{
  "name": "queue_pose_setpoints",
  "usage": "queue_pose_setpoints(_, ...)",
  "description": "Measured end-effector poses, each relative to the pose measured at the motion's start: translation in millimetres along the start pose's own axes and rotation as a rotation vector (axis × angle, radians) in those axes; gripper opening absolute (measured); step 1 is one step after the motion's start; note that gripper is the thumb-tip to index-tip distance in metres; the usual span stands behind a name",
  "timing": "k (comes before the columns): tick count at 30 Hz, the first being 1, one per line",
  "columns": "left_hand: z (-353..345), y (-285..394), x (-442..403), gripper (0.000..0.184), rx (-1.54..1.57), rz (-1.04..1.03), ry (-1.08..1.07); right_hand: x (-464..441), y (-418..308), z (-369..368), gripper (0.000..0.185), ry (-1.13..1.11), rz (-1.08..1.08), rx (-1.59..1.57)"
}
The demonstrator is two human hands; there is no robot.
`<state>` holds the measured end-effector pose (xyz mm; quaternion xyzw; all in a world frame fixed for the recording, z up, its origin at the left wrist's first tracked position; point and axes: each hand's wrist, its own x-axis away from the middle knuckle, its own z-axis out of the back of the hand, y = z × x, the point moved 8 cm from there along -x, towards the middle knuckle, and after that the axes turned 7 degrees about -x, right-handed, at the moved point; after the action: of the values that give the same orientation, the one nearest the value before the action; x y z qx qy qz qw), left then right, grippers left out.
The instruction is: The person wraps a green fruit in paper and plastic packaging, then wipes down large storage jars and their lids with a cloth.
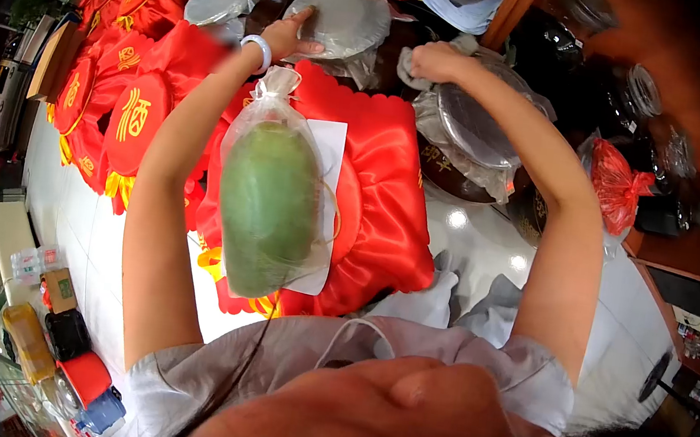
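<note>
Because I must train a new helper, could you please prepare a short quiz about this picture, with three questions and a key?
1. What does the right hand hold?
2. True or false: the white bracelet is on the wrist of the left hand.
3. What colour is the large oblong thing inside the sheer bag? A) red B) green C) yellow

Key: 1. A pale cloth. 2. True. 3. B.
</note>
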<state>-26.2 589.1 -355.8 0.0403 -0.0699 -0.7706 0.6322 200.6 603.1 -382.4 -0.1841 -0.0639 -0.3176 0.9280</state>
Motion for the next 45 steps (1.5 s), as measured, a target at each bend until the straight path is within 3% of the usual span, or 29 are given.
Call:
queue_pose_setpoints(1,-0.3,1.1,3.0,0.094,0.003,0.01,-0.013,-0.3,-10.0,-5.6,0.027,0.012,0.038,0.109)
queue_pose_setpoints(3,-6.7,-6.4,-2.1,0.094,-0.034,-0.018,0.017,-0.1,1.4,1.0,0.025,-0.006,-0.198,-0.009)
queue_pose_setpoints(5,-3.0,-0.9,-0.7,0.093,-0.037,-0.033,-0.006,-10.9,-1.3,-7.8,0.022,0.184,-0.09,0.107)
queue_pose_setpoints(7,-3.4,-1.3,0.0,0.096,-0.022,0.004,-0.039,14.7,-50.6,-23.3,0.02,-0.108,0.053,0.159)
queue_pose_setpoints(9,-6.2,-7.6,-3.0,0.097,-0.006,-0.015,-0.001,48.2,-87.5,-47.5,0.022,-0.241,0.129,0.163)
queue_pose_setpoints(11,-6.1,-4.1,-4.8,0.097,0.021,-0.07,0.05,57.7,-83.5,-58.5,0.018,-0.036,0.199,0.182)
queue_pose_setpoints(13,-6.6,-6.1,-2.9,0.096,-0.035,0.019,-0.078,96.7,-109.3,-63.1,0.016,0.046,0.377,0.412)
queue_pose_setpoints(15,-7.0,-3.7,-3.0,0.092,-0.031,-0.044,-0.031,142.2,-116.6,-75.3,0.013,0.2,0.376,0.496)
queue_pose_setpoints(20,-12.9,-13.3,-6.8,0.097,-0.036,-0.024,-0.007,266.3,-63.6,-108.4,0.01,0.502,0.12,0.151)
queue_pose_setpoints(22,-12.8,-10.5,-4.1,0.097,0.049,-0.047,-0.044,291.1,-24.6,-132.0,0.011,0.694,-0.228,-0.263)
queue_pose_setpoints(23,-12.9,-10.9,-7.8,0.097,0.059,-0.068,-0.015,297.7,-26.0,-143.7,0.011,0.707,-0.253,-0.274)
queue_pose_setpoints(25,-10.1,-7.4,-7.0,0.097,0.047,-0.037,-0.04,325.3,-13.3,-144.9,0.018,0.92,-0.558,-0.265)
queue_pose_setpoints(28,-20.8,-23.2,-12.8,0.093,0.017,-0.072,-0.02,307.6,-57.2,-93.5,0.025,1.231,-0.251,-0.342)
queue_pose_setpoints(29,-24.3,-30.8,-18.3,0.092,0.046,-0.151,0.044,289.0,-76.4,-79.3,0.042,1.147,-0.247,-0.247)
queue_pose_setpoints(30,-27.8,-37.5,-24.0,0.09,0.041,-0.162,0.033,269.7,-81.2,-92.2,0.057,0.982,-0.47,-0.117)
queue_pose_setpoints(32,-46.6,-64.5,-35.6,0.088,0.102,-0.219,0.03,250.4,-69.0,-124.6,0.065,0.828,-0.556,0.013)
queue_pose_setpoints(33,-52.6,-74.5,-43.0,0.087,0.16,-0.252,0.053,251.5,-62.3,-135.6,0.067,0.904,-0.551,0.022)
queue_pose_setpoints(35,-28.7,-39.2,-22.4,0.085,0.175,-0.242,0.045,267.9,-51.4,-150.5,0.066,1.135,-0.601,-0.141)
queue_pose_setpoints(36,-27.4,-38.5,-18.4,0.084,0.215,-0.207,0.016,264.1,-46.8,-162.0,0.066,1.146,-0.618,-0.145)
queue_pose_setpoints(38,-22.0,-26.5,-18.5,0.083,0.252,-0.164,-0.015,283.7,-20.9,-179.1,0.058,1.547,-0.698,-0.451)
queue_pose_setpoints(39,-21.1,-26.4,-14.0,0.082,0.242,-0.143,-0.031,282.1,-20.0,-181.8,0.058,1.552,-0.711,-0.459)
queue_pose_setpoints(41,-17.9,-19.3,-10.7,0.081,0.248,-0.185,-0.055,285.9,0.1,-204.0,0.055,1.728,-0.756,-0.895)
queue_pose_setpoints(42,-12.1,-7.8,-6.9,0.081,0.255,-0.177,-0.058,285.0,19.3,-230.8,0.056,1.882,-0.861,-1.324)
queue_pose_setpoints(43,-13.8,-10.8,-8.2,0.08,0.265,-0.171,-0.064,284.3,33.9,-247.2,0.056,1.887,-0.872,-1.32)
queue_pose_setpoints(45,-9.1,5.1,-4.5,0.079,0.36,-0.149,-0.074,249.8,51.2,-318.5,0.051,1.828,-0.829,-2.265)
